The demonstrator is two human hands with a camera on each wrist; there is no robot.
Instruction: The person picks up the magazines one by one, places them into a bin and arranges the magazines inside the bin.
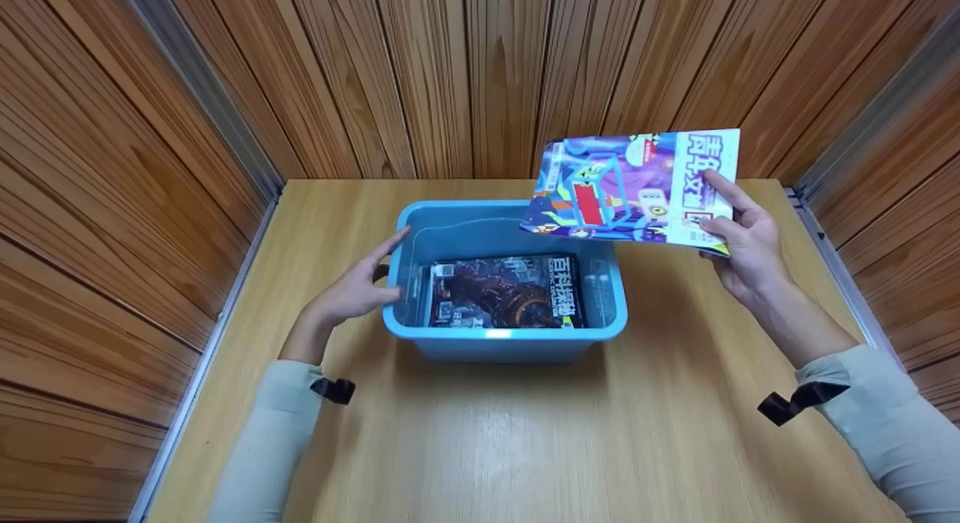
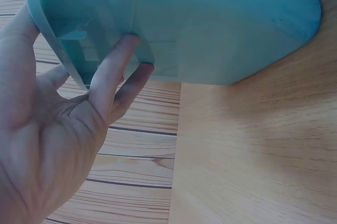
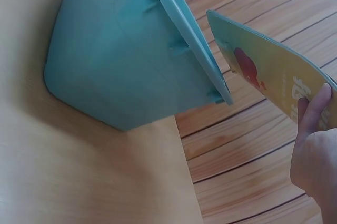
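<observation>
Hands at blue bin [image 1: 420, 223]
Left hand [image 1: 352, 287] spread, fingers straight against bin's side; right hand [image 1: 742, 241] pinches colourful magazine [image 1: 626, 185] above the rim.

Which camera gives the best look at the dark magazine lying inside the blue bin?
The head view: it looks down into the blue bin and shows the dark magazine lying flat on its bottom, cover up. Both wrist views see only the bin's outer walls, so the magazine is hidden there.

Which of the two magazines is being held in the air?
The colourful purple-and-blue magazine, pinched by the right hand; the dark magazine lies flat inside the blue plastic bin.
</observation>
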